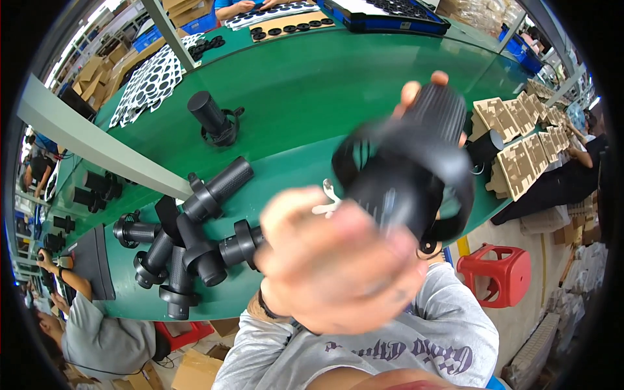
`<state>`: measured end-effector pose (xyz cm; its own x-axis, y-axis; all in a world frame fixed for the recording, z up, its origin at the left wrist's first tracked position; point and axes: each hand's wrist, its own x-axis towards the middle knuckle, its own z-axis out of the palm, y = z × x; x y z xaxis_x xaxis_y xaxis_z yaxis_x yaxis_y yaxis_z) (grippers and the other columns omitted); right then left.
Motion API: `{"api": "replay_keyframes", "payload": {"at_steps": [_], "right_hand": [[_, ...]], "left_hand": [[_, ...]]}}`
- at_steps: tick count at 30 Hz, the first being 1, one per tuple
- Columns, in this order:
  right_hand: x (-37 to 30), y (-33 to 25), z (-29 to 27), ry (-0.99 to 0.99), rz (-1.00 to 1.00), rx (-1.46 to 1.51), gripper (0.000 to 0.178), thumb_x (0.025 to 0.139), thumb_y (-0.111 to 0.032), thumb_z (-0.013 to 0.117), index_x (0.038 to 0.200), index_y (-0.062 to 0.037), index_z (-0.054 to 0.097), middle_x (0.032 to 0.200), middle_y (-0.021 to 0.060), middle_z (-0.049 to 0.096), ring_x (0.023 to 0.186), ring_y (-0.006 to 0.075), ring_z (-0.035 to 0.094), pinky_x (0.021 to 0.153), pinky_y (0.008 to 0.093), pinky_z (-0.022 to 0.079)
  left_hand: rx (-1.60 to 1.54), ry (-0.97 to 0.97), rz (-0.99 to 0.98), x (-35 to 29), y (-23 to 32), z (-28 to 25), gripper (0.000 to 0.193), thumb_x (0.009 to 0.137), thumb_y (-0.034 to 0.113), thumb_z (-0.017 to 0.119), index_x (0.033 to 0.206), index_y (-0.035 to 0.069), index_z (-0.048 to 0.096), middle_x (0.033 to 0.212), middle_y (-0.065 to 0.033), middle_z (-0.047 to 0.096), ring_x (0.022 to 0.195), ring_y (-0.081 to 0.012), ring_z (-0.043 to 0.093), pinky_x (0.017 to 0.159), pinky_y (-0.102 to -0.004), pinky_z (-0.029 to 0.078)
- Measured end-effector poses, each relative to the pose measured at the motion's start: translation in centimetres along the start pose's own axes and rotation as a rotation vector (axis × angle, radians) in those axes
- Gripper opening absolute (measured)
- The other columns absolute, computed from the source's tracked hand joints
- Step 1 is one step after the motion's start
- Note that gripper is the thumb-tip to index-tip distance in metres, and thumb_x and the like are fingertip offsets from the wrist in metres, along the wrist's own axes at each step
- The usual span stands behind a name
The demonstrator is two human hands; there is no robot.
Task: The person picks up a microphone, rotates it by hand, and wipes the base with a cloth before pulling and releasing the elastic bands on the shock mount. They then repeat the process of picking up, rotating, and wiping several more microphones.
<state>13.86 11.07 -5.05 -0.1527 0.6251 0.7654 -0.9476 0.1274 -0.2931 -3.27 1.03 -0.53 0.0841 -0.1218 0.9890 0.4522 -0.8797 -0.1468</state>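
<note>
My right hand (pixel 409 94) is wrapped round the ribbed end of a black cylindrical device (pixel 396 188), tilted up in front of me. A looped black cord or strap hangs about the device. Closer to me, my left hand (pixel 338 260) is curled at the device's lower end, its fingers closed and blurred by motion. From those fingers sticks out a small white strip (pixel 329 200), perhaps a tie. More black cylindrical devices (pixel 195 247) with collars lie in a pile to the left of my left hand. One more device (pixel 208 114) stands further back, its cord coiled round its base.
A grey post (pixel 97 143) rises at the left of the green bench (pixel 292 97). Brown moulded trays (pixel 517 166) line the right side, with another black device (pixel 486 148) beside them. A blue crate (pixel 390 25) sits at the back. A red stool (pixel 497 276) stands on the floor. Co-workers sit left, right and opposite.
</note>
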Motion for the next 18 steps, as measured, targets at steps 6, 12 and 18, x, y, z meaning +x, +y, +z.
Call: {"api": "replay_keyframes", "payload": {"at_steps": [6,12,18], "right_hand": [[0.5,-3.2,-2.1,0.186,-0.133,-0.478,0.054,0.095,-0.052,0.045,0.121,-0.0051,0.053,0.101,0.0069,0.063,0.084,0.0146,0.055,0.071,0.0306,0.052],[1.7,-2.1,1.9,0.507,-0.297,-0.435,0.053,0.096,-0.054,0.042,0.113,-0.0052,0.053,0.088,0.0063,0.06,0.071,0.0139,0.056,0.063,0.0276,0.051],[0.7,-1.6,1.2,0.416,-0.078,-0.316,0.048,0.092,-0.053,0.05,0.11,-0.0095,0.06,0.095,0.0071,0.066,0.08,0.0181,0.062,0.073,0.0322,0.053]], "left_hand": [[-0.148,-0.362,-1.162,1.2,0.4,-3.7,0.07,0.069,0.027,0.072,0.128,-0.001,0.045,0.11,-0.0145,0.057,0.09,-0.0239,0.061,0.082,-0.035,0.049],[-0.11,-0.551,-0.996,1.2,2.3,-1.1,0.07,0.055,0.016,0.086,0.115,0.002,0.054,0.104,-0.0111,0.058,0.085,-0.0189,0.064,0.061,-0.028,0.056],[-0.092,-0.426,-0.93,0.6,2.4,-1.4,0.063,0.052,0.01,0.087,0.106,0.001,0.056,0.099,-0.0115,0.055,0.079,-0.0178,0.063,0.057,-0.0263,0.056]]}}
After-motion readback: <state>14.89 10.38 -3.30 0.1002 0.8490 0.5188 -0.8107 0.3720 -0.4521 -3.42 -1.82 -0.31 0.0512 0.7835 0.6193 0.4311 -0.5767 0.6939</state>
